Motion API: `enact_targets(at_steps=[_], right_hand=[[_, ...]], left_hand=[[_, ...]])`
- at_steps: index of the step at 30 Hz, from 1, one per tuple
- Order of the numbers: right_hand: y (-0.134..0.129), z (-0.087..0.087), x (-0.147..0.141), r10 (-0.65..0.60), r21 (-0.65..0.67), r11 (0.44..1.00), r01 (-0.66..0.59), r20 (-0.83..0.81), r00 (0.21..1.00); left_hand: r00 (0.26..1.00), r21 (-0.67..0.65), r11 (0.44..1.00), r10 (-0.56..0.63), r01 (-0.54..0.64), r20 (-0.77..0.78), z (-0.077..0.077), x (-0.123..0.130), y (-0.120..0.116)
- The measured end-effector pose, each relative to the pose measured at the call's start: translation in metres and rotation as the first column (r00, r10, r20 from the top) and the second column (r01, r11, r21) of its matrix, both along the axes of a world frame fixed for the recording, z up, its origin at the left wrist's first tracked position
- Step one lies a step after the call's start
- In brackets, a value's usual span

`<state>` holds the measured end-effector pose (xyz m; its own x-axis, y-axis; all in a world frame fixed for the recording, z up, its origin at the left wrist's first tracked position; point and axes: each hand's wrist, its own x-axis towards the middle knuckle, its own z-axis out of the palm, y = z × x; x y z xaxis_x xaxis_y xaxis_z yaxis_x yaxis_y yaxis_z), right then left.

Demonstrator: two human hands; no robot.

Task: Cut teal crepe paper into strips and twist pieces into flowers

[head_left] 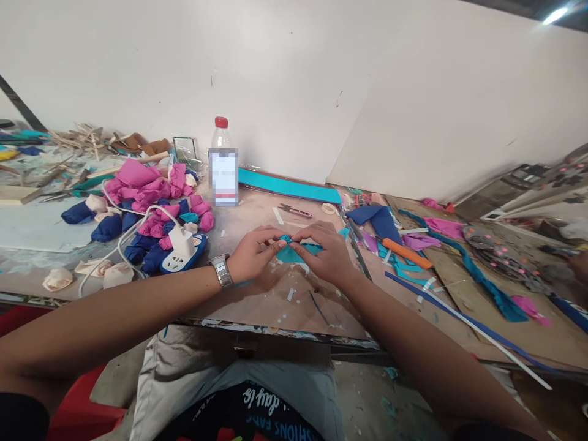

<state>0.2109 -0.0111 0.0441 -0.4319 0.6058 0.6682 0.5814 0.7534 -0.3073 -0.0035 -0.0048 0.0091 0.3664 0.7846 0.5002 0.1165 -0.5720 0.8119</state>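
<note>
Above the middle of the table, my left hand point(257, 254) and my right hand point(324, 251) meet fingertip to fingertip. Both are closed in a pinch on a teal fabric strip point(294, 254); its upper end is bunched small between the fingers, and the rest spreads flat below them. My left wrist wears a metal watch. Just behind the hands lie small snips point(295, 211) and a roll of tape point(329, 209). A long flat turquoise strip point(289, 185) lies along the wall.
Pink, navy and cream fabric rosettes point(154, 190) are heaped at the left around a power strip point(186, 254) with a plugged charger and white cable. A red-capped bottle point(223, 162) stands behind. At the right lie an orange cutter point(407, 253), fabric scraps and a long white stick point(489, 340).
</note>
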Motion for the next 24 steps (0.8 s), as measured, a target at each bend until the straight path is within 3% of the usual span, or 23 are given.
enact_targets(at_steps=[7, 15, 21, 24], right_hand=[[0.0018, -0.0027, 0.0004, -0.005, -0.009, 1.0, 0.005, 0.011, 1.0], [0.0036, -0.0051, 0.0002, 0.023, 0.038, 0.999, -0.024, 0.025, 0.999], [0.004, -0.0067, 0.0004, -0.003, 0.022, 1.0, 0.003, 0.032, 0.999], [0.0047, -0.0057, 0.001, -0.005, 0.035, 0.999, 0.004, 0.025, 1.0]], left_hand=[[0.995, 0.031, 0.996, -0.076, 0.078, -0.059, 0.0029, -0.0004, -0.0022], [0.994, 0.035, 0.995, -0.088, 0.091, -0.061, 0.0001, 0.0007, -0.0013], [0.998, -0.027, 0.998, 0.057, -0.057, -0.01, -0.0003, -0.0009, 0.0009], [1.0, -0.018, 1.0, 0.014, -0.014, -0.001, 0.0011, -0.0021, 0.001]])
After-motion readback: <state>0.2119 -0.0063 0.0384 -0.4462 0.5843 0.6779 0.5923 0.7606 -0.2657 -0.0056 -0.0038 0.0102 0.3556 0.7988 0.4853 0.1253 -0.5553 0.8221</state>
